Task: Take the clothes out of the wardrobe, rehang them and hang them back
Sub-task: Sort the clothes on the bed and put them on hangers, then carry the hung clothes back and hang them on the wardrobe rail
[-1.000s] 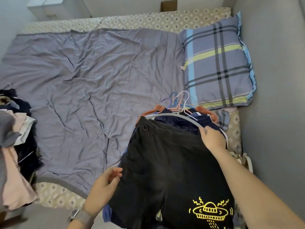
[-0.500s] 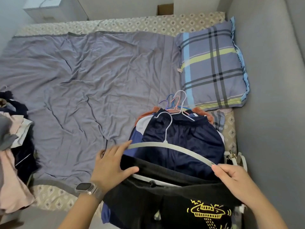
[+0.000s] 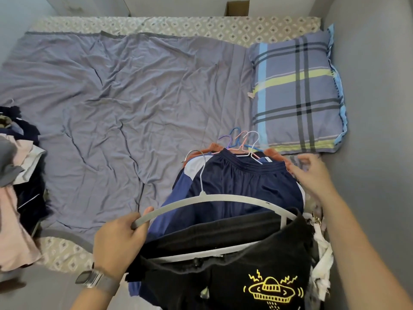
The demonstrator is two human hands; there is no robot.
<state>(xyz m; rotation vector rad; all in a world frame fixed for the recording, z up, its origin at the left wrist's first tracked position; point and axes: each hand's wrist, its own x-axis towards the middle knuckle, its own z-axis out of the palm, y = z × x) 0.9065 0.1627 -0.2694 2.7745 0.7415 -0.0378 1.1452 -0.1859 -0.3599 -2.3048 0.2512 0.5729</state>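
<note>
Grey hanger [image 3: 214, 199] crosswise over black shorts [image 3: 223, 276], hook [image 3: 199, 162] pointing away.

Two bare forearms, no sleeves in sight. Left hand [image 3: 118, 239]: wrist carries watch [image 3: 89, 279], dark rectangular face in silvery case, on grey woven strap [image 3: 107, 285]. Right hand [image 3: 312, 175]: no ring, no band; fingers [image 3: 305, 161] blurred.
</note>
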